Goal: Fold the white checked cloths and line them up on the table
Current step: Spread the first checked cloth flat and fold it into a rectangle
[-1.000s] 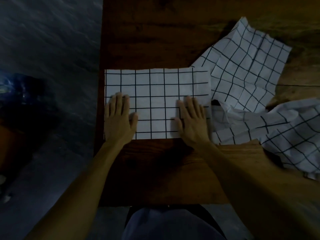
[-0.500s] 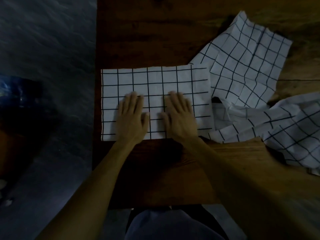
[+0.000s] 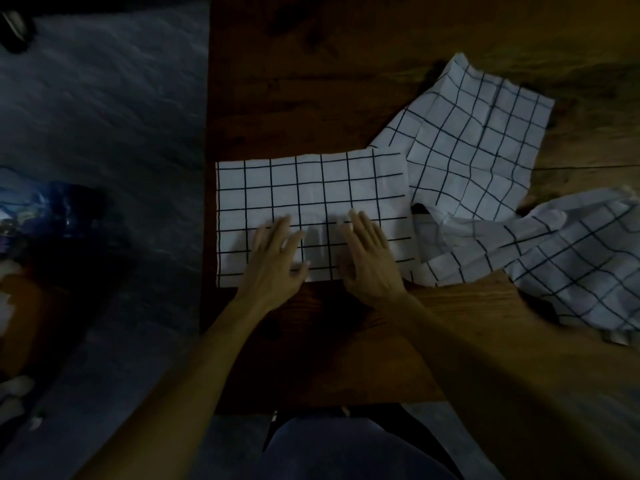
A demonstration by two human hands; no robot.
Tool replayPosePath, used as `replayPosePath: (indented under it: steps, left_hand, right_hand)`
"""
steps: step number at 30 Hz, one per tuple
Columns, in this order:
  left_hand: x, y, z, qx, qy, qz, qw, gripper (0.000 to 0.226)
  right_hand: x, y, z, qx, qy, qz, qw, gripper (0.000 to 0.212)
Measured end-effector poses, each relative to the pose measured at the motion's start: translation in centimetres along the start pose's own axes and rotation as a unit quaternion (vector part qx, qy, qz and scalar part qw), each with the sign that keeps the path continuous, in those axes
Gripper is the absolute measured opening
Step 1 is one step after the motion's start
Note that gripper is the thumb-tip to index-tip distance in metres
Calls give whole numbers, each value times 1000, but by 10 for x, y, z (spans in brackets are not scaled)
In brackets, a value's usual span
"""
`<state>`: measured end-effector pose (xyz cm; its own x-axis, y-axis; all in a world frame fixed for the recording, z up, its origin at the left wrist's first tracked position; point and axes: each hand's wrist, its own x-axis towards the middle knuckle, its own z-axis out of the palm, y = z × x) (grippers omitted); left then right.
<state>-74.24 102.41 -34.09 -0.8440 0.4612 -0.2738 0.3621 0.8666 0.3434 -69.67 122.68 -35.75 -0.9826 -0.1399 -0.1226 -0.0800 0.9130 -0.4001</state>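
Head view: both hands have slid inward from the outer parts of the folded white checked cloth (image 3: 311, 216) toward its middle. The left hand (image 3: 277, 261) and right hand (image 3: 369, 261) lie flat on it with fingers straight, holding nothing; the smoothing looks nearly done. The dark wooden worktop (image 3: 294, 98) ends just left of the left hand; crumpled white checked cloths (image 3: 485, 150) crowd the right hand's side, leaving room beyond the fingertips.
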Motion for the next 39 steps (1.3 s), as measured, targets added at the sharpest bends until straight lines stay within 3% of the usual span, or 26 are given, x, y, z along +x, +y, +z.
replayPosePath:
  steps: [3, 7, 11, 15, 18, 21, 24, 28, 34, 39]
  left_hand:
    - [-11, 8, 4, 22, -3, 52, 998, 57]
    - [-21, 14, 10, 60, 48, 61, 995, 38]
    - [-25, 22, 18, 74, 81, 39, 993, 42]
    - [-24, 21, 23, 84, 131, 64, 986, 24]
    - [-21, 22, 23, 83, 158, 87, 980, 27]
    - [-20, 23, 20, 78, 144, 75, 984, 34]
    - [-19, 22, 17, 65, 122, 72, 988, 28]
    - [-19, 22, 12, 52, 71, 40, 995, 55]
    - [-18, 42, 1, 54, 141, 46, 988, 35]
    - [-24, 63, -21, 2, 76, -6, 997, 53]
  right_hand:
    - [-12, -10, 5, 14, -15, -6, 1000, 69]
    - [-29, -11, 11, -18, -8, -38, 999, 44]
    - [-34, -9, 18, -35, 21, -42, 998, 37]
    - [-30, -11, 20, -44, 55, -29, 997, 30]
    - [-26, -15, 18, -33, 69, -23, 997, 33]
    - [-23, -22, 13, -31, 76, -28, 996, 39]
    - [-17, -27, 10, -10, 78, -18, 997, 25]
    - [-12, -33, 1, 48, 101, 24, 993, 20]
    - [-13, -40, -18, 27, 36, 4, 999, 33]
    - [-3, -43, -45, 40, 81, 23, 996, 28]
